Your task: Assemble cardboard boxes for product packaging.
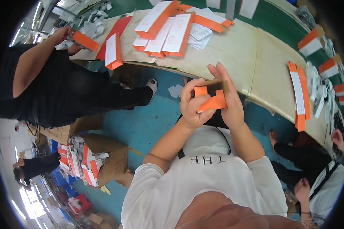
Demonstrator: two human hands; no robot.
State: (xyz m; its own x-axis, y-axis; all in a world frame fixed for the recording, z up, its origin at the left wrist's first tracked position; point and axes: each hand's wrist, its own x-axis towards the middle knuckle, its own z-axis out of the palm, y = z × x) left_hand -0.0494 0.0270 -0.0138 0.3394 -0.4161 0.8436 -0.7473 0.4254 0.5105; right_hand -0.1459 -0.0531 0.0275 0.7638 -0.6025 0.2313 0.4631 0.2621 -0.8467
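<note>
Long cardboard-covered benches (233,49) curve across the far side of the room, strewn with flat orange-and-white cartons: a loose pile (168,26) at the far middle, a flat strip-shaped stack (299,95) off to the right, and folded-up boxes (319,42) lined along the far right edge. The floor (141,122) below is blue-green, and near the left stands an open brown case (103,158) stuffed with more orange-and-white stock.

In the middle, held up in front of the white shirt (202,179), both hands work one small orange box (211,97) with a brown cardboard inside. The left hand (193,105) is wrapped round its left end, thumb pressing across the orange face. The right hand (227,99) backs it from the right side, fingers straight up behind the brown flap. Both are closed on the box, which sits clear of the bench, just in front of its near edge.

I'd judge the step to be folding the carton into shape, a flap being tucked. Next would call for holding the body square while the flap is pushed home, without creasing the thin card.

At the far left another person, in black, holds an orange carton (86,41) over the bench. At the right edge a third person's hand (337,135) shows.
</note>
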